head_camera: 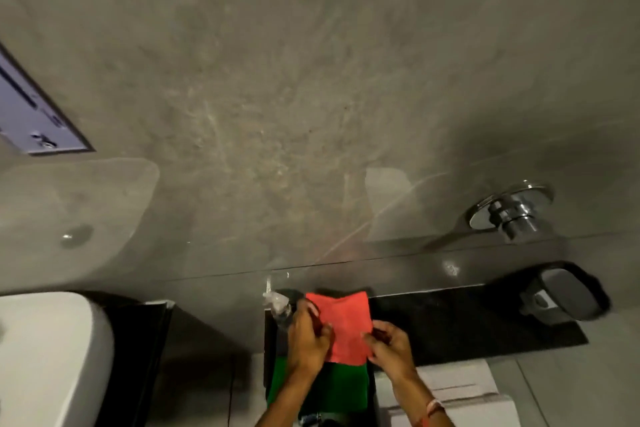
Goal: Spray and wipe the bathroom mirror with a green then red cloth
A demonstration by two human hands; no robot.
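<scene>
A red cloth (346, 324) lies folded on a dark ledge (467, 319) at the bottom centre. My left hand (308, 336) pinches its left edge and my right hand (389, 345) pinches its right edge. A green cloth (332, 388) lies flat just below the red one, partly under my left forearm. A clear spray bottle (278, 305) shows behind my left hand, mostly hidden. The corner of a mirror (31, 114) is visible at the far left, on the grey wall (277, 97).
A white basin (48, 350) sits at the lower left. A chrome wall valve (512, 211) and a dark soap dispenser (568, 291) are on the right. White folded material (460, 392) lies at the lower right, beside my right forearm.
</scene>
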